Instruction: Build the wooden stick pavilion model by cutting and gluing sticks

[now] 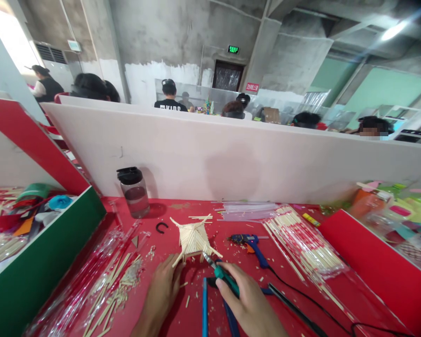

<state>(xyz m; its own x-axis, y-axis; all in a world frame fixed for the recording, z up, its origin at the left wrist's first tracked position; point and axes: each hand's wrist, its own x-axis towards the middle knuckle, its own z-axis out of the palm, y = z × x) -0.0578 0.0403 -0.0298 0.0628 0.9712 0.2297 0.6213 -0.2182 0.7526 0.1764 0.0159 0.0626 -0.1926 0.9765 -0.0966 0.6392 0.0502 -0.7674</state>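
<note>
A small pavilion model (193, 238) built from pale wooden sticks stands on the red tabletop, with upturned corners sticking out from its roof. My left hand (164, 276) grips its near left corner; the fingertips are partly hidden behind it. In my right hand (247, 295) is a craft knife (227, 279) with a green handle, its metal tip at the near right edge of the roof. Behind my right hand, to the right of the model, lies a blue hot glue gun (250, 244). Blue-handled tools (205, 309) lie partly under the right hand.
Wooden stick bundles in plastic (301, 238) lie right, by a red box (368, 262). Cut sticks and scraps (126, 281) litter the left, beside a green-sided box (56, 252). A water bottle (133, 194) stands before the white partition (182, 154). A black cable (312, 299) crosses the right.
</note>
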